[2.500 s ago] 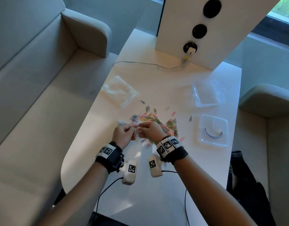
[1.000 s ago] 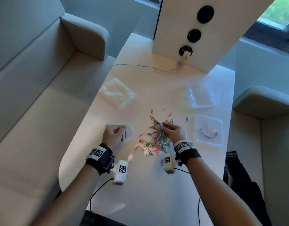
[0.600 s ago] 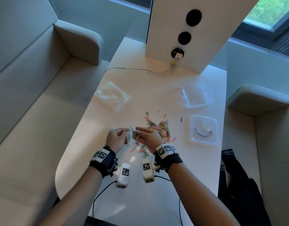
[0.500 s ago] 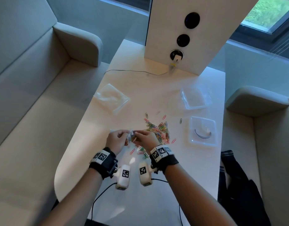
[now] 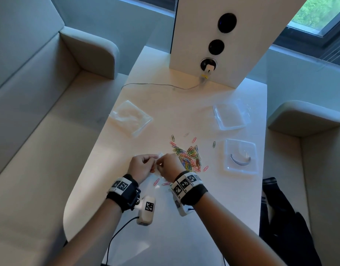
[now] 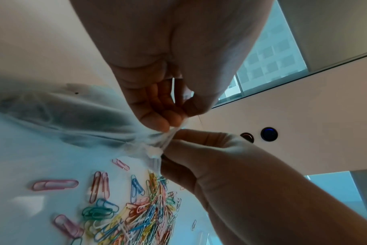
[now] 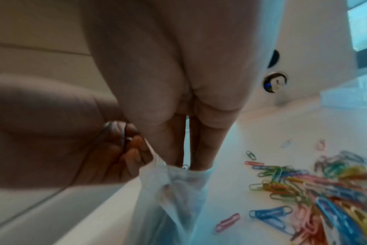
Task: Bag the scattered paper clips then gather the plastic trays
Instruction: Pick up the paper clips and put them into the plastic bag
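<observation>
A heap of coloured paper clips (image 5: 190, 157) lies mid-table, with a few strays nearer me. My left hand (image 5: 146, 164) pinches the rim of a small clear bag (image 6: 73, 116) and holds it above the table. My right hand (image 5: 165, 163) meets it at the bag's mouth (image 7: 174, 185). The right hand's fingertips (image 7: 199, 163) are bunched together and pushed into the opening, and a clip shows between them. Two clear plastic trays stand at the right: one further back (image 5: 230, 117), one nearer (image 5: 240, 156) that holds a curved grey piece.
A stack of clear bags (image 5: 130, 117) lies at the left of the white table (image 5: 184, 237). A white column (image 5: 213, 45) with a plugged-in cable stands at the far end. Beige sofas flank both sides, and dark cloth lies on the right seat.
A second ago my right hand was on the clip heap. It has swung left to the bag, which my left hand has held throughout.
</observation>
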A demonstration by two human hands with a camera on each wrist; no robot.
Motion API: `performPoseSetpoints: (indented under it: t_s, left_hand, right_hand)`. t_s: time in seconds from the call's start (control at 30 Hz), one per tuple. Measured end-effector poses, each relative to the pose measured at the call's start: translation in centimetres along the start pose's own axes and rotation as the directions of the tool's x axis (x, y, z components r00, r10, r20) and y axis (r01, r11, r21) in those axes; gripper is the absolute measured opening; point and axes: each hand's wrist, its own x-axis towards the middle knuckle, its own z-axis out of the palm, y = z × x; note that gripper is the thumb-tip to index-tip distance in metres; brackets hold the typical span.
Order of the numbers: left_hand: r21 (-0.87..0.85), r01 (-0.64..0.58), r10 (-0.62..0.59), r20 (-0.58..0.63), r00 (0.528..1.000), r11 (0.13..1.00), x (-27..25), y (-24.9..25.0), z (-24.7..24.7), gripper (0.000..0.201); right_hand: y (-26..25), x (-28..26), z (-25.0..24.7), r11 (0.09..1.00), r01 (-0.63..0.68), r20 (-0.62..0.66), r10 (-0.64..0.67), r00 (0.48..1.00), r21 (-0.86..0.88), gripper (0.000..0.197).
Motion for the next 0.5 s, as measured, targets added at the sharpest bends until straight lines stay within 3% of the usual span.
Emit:
performPoseSetpoints:
  t_s: [0.07,0.1,0.2,0.27,0.33,0.37,0.43,0.5]
  left_hand:
    - [-0.015,-0.007,0.006,-0.024,1.0,1.0,0.3,0.4,-0.3,0.024]
    - [-0.023,-0.009,0.008,-0.035,0.999,1.0,0.5,0.7,-0.4,0.024]
    - [-0.032,-0.007,0.005,-0.056,0.998,0.999,1.4,1.2,-1.3,0.023]
    - [-0.014,-0.015,0.014,-0.052,0.999,1.0,2.1,1.6,-2.2,0.022]
    - [-0.013,-0.016,0.016,-0.036,0.999,1.0,2.6,2.1,-3.0,0.022]
    - [-0.013,-0.015,0.014,-0.031,0.999,1.0,2.7,2.3,-3.3,0.023]
    - [-0.016,-0.016,0.015,-0.029,0.999,1.0,3.1,2.4,-3.8,0.023]
    - [-0.025,-0.021,0.02,-0.018,1.0,0.999,3.2,2.4,-4.2,0.024]
  right_hand:
    - [0.3,0.1,-0.9,0.994,0.029,0.041,-0.033,0.999,0.102,0.024]
    - [0.8,0.1,-1.6,0.965,0.007,0.032,-0.016,0.999,0.262,0.024]
    - [3.1,0.7,-3.5,0.707,-0.048,-0.004,0.073,0.997,0.705,0.022]
    - [5.3,1.6,-4.5,0.595,-0.055,-0.065,0.179,0.982,0.802,0.02]
    - [8.1,2.5,-5.2,0.527,-0.081,-0.126,0.345,0.93,0.846,0.02]
    - [9.8,3.1,-5.4,0.56,-0.124,-0.169,0.442,0.881,0.819,0.02]
    - [12.9,4.1,-5.6,0.729,-0.318,-0.285,0.572,0.769,0.606,0.024]
    - [14.8,5.0,-5.1,0.787,-0.488,-0.321,0.605,0.728,0.378,0.04]
